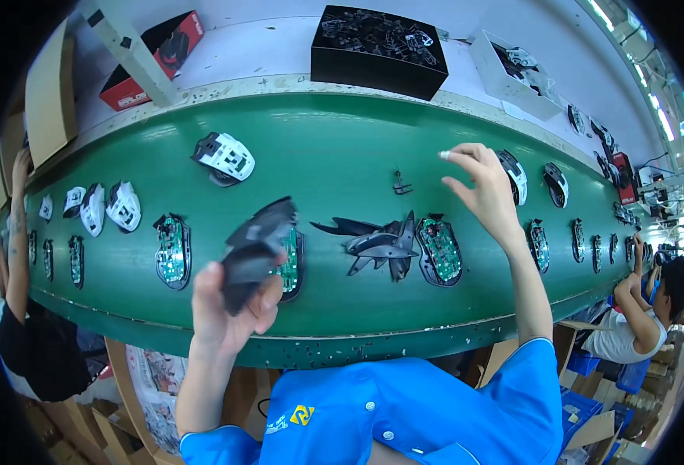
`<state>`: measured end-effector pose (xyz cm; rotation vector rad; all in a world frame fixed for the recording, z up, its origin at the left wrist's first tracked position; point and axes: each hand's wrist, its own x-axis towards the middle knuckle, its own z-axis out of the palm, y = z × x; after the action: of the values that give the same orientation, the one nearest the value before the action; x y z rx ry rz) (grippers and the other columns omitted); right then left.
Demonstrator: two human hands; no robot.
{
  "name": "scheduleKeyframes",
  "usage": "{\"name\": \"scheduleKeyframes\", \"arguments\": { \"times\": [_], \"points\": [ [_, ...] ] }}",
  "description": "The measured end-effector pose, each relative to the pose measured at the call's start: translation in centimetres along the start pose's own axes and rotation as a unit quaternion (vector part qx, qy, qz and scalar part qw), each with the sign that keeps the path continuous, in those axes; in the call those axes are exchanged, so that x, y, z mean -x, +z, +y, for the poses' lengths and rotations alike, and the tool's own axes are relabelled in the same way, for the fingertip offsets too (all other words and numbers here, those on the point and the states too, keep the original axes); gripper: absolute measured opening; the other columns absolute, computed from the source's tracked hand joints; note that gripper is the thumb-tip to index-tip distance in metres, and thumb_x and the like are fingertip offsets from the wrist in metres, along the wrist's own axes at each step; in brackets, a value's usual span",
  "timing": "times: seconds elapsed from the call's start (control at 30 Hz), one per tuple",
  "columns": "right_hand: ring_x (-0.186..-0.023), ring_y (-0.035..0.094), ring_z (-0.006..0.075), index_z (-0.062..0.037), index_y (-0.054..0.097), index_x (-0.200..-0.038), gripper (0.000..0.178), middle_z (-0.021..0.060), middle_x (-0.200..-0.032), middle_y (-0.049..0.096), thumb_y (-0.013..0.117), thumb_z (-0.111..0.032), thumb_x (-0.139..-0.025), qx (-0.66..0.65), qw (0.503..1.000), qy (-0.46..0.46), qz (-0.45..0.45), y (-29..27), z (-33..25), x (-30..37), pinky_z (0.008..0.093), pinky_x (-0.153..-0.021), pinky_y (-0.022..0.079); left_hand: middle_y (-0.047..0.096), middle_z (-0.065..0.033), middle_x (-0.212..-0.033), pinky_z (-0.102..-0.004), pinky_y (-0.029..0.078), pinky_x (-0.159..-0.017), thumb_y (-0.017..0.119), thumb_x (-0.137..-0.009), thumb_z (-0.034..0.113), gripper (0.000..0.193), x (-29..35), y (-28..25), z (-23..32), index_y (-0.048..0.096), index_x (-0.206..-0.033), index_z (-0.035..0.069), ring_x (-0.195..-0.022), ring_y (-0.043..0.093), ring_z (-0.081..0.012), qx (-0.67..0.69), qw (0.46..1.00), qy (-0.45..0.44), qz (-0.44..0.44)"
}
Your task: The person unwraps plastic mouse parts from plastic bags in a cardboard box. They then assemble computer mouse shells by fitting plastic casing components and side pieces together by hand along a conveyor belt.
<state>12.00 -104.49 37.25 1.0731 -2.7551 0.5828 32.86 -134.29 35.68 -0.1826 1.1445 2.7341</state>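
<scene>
My left hand (237, 306) is closed around a dark plastic mouse shell (258, 248), raised above the green belt and slightly blurred. Behind it, a mouse base with a green circuit board (291, 267) is partly hidden. My right hand (478, 182) hovers over the belt with thumb and forefinger apart and nothing between them; a small white covering shows on one fingertip. To its left lies a small black plastic part (402, 184). A pile of black shell pieces (381, 244) rests in front of me, beside another base with a circuit board (440, 249).
White-and-black mouse shells (229, 157) and several circuit-board bases (173, 252) line the belt (319, 163). On the far ledge stand a black box of small parts (379, 74), a red box (129, 93) and a white box (505, 81). Co-workers sit at the left (39, 341) and right (629, 333).
</scene>
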Motion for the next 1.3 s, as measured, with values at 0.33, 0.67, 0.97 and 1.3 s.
{"name": "scheduleKeyframes", "arguments": {
  "times": [0.33,0.67,0.97,1.3],
  "points": [
    [-0.068,0.065,0.0200,-0.0005,0.068,-0.088,0.026,0.0106,-0.075,0.068,0.071,-0.024,-0.078,-0.141,0.976,0.142,-0.091,4.3,-1.2,-1.6,0.0304,-0.064,0.051,0.060,-0.0169,-0.104,-0.0421,0.058,-0.055,0.029,-0.091,0.059,0.068,-2.2,1.8,-1.5,0.043,-0.129,0.004,-0.084,0.065,-0.0312,0.207,0.974,-0.089,0.032],
    [-0.068,0.055,0.0155,-0.0005,0.060,-0.091,0.029,0.0045,-0.076,0.048,0.060,-0.010,-0.064,0.040,0.925,-0.371,-0.073,-5.6,-13.0,-0.7,0.0254,-0.041,0.044,0.059,-0.0129,-0.100,-0.0359,0.054,-0.054,0.050,-0.087,0.047,0.052,-2.3,4.1,-0.2,0.051,-0.116,0.004,-0.086,0.061,-0.0194,0.015,0.983,-0.184,-0.013],
    [-0.069,0.049,0.0155,0.0016,0.052,-0.065,0.013,0.0065,-0.071,0.041,0.060,-0.008,-0.062,0.092,0.891,-0.417,-0.154,-5.7,-14.8,0.1,0.0247,-0.037,0.043,0.051,-0.0078,-0.105,-0.0266,0.040,-0.083,0.041,-0.096,0.034,0.048,-1.1,6.9,0.0,0.038,-0.131,0.002,-0.096,0.048,-0.0126,-0.223,0.969,-0.108,-0.016],
    [-0.069,0.050,0.0161,0.0015,0.053,-0.061,0.013,0.0066,-0.069,0.042,0.061,-0.008,-0.061,0.123,0.882,-0.415,-0.186,-6.5,-15.8,0.4,0.0252,-0.037,0.044,0.050,-0.0110,-0.102,-0.0246,0.048,-0.046,0.038,-0.096,0.039,0.053,-0.6,6.5,0.2,0.030,-0.135,0.005,-0.085,0.055,-0.0152,-0.249,0.956,-0.143,-0.057]
  ]
}}
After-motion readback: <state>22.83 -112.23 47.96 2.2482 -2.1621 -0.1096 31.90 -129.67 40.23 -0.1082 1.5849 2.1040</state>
